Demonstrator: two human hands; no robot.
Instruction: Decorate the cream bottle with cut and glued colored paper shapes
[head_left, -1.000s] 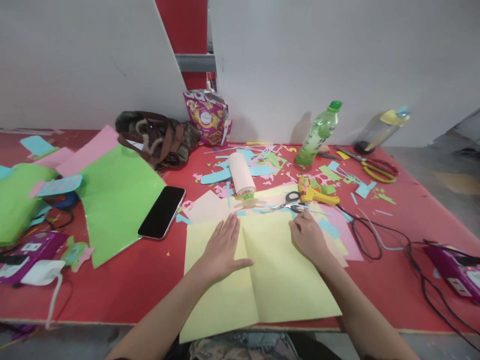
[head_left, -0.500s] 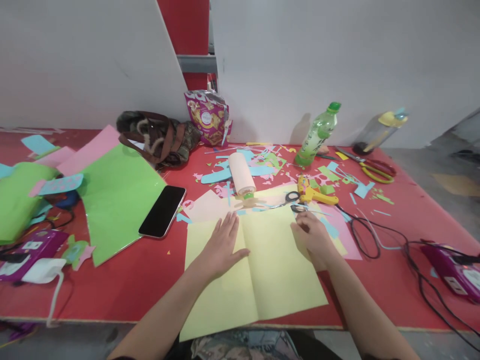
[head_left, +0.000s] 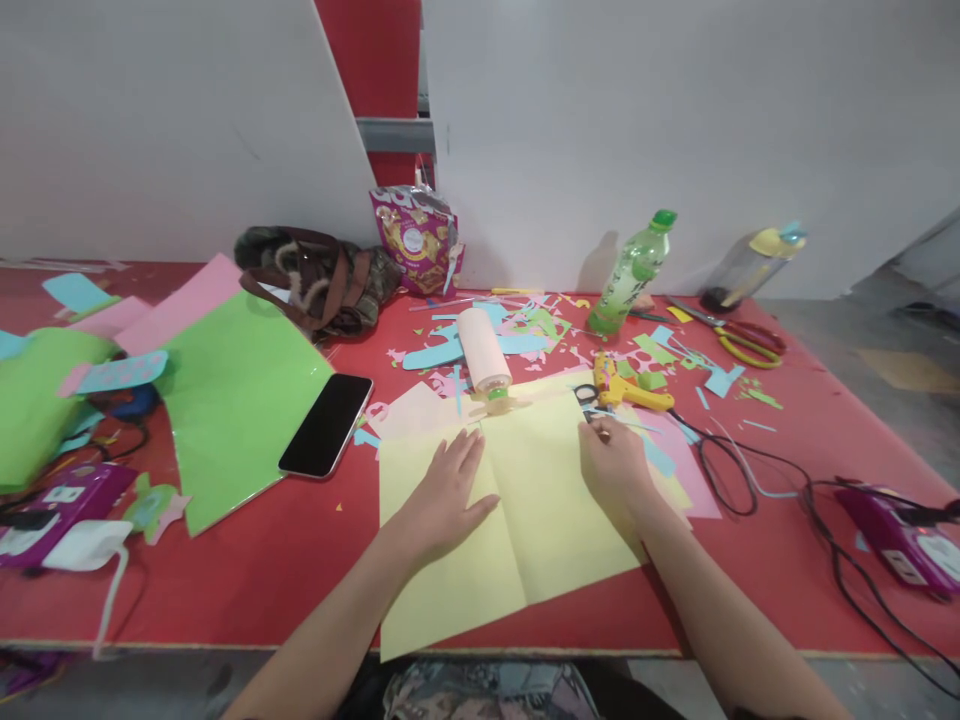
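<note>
A creased sheet of pale yellow paper (head_left: 525, 520) lies on the red table (head_left: 300, 560) in front of me. My left hand (head_left: 446, 490) rests flat on its left half, fingers stretched out. My right hand (head_left: 615, 462) sits at the sheet's upper right edge with fingers curled, pinching the paper there. Just beyond that hand lie black-handled scissors (head_left: 589, 395) and a yellow glue gun (head_left: 626, 388). A pink roll with a green cap (head_left: 484, 350) lies past the sheet's top edge.
A black phone (head_left: 326, 425) lies on a green sheet (head_left: 232, 400) at left. A bag (head_left: 315, 280), snack packet (head_left: 416, 240), green bottle (head_left: 630, 275) and red-yellow scissors (head_left: 742, 340) stand farther back among paper scraps. Black cables (head_left: 750, 470) run right to a purple device (head_left: 900, 535).
The yellow sheet has slid away from me and turned slightly; its right edge now sits higher on the table. Both hands stayed on it, moving forward with it.
</note>
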